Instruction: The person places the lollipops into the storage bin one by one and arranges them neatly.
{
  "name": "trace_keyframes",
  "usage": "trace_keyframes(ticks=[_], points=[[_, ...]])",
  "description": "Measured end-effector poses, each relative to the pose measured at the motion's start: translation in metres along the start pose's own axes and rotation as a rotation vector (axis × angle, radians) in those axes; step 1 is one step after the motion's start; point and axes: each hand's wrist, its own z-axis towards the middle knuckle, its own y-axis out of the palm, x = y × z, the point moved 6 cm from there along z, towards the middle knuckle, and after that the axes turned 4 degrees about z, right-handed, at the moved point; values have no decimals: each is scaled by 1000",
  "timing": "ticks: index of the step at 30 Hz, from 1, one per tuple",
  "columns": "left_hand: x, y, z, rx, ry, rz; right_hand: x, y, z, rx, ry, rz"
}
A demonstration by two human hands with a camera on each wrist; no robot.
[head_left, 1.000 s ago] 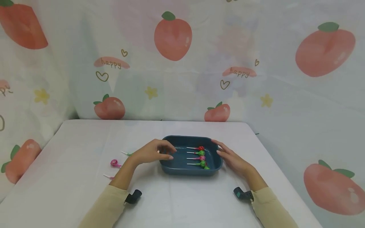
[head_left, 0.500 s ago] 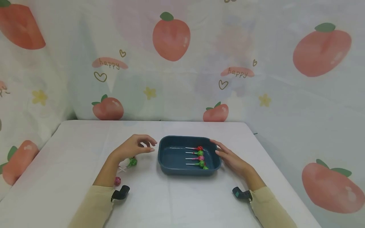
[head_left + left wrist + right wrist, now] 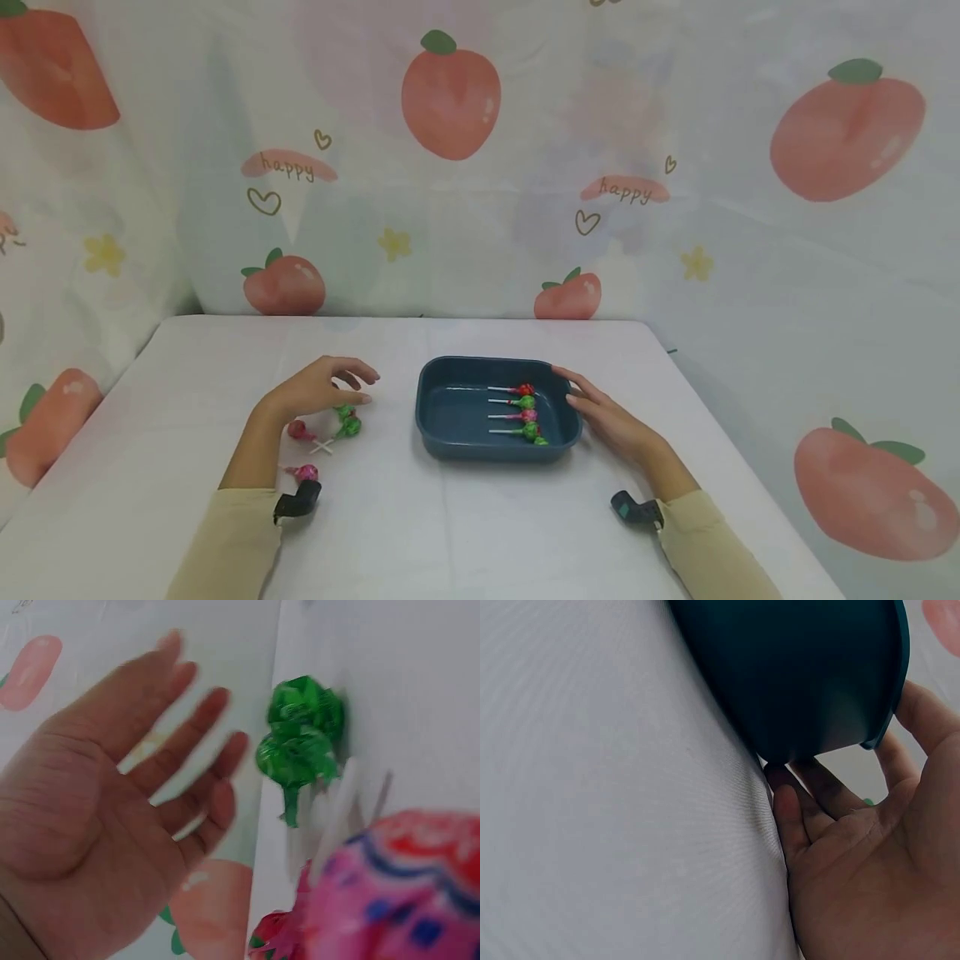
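Note:
My left hand (image 3: 311, 387) hovers over the left of the table, holding nothing, its fingers spread apart in the left wrist view. Just below it lie green-wrapped lollipops (image 3: 348, 427), their white sticks crossing. A red-pink lollipop (image 3: 297, 430) lies by the forearm, and a pink one (image 3: 306, 472) is nearer the wrist; it looms large in the left wrist view. My right hand (image 3: 611, 421) rests its fingers against the right end of a dark blue tray (image 3: 457, 450). Inside the tray, several lollipops (image 3: 527, 402) lie in a column at the right, sticks pointing left.
A white cloth (image 3: 465, 533) covers the table. Behind it hangs a curtain (image 3: 480, 233) printed with peaches. Each wrist wears a small black camera (image 3: 298, 500).
My left hand has drawn back leftward from over the tray's left end to above the loose lollipops. The right hand stays at the tray, and the lollipops inside keep their places.

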Motion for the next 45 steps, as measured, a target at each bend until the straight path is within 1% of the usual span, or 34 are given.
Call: trace_keyframes(ticks=[3, 6, 13, 18, 23, 27, 33, 35, 40, 45], points=[[-2, -4, -6, -19, -13, 11, -1, -1, 0, 2, -5, 1], [-4, -7, -10, -18, -13, 10, -1, -1, 0, 2, -8, 4], [-15, -8, -18, -34, -35, 10, 1, 0, 1, 3, 4, 8], [-21, -9, -23, -50, -36, -34, 0, 0, 0, 3, -1, 5], [-31, -12, -27, -44, -78, -39, -2, 1, 0, 5, -14, 1], [-37, -13, -27, -40, -96, -31, -3, 1, 0, 4, -18, -5], [-42, -7, -24, -34, -89, -39, 0, 1, -1, 3, -13, -2], [-42, -5, -23, -32, -82, -37, 0, 0, -1, 5, -11, -1], [-41, -1, -19, -25, -95, -14, 0, 0, -1, 4, -11, -8], [-38, 1, -18, -15, -129, 11, 0, 0, 0, 3, -15, -20]])
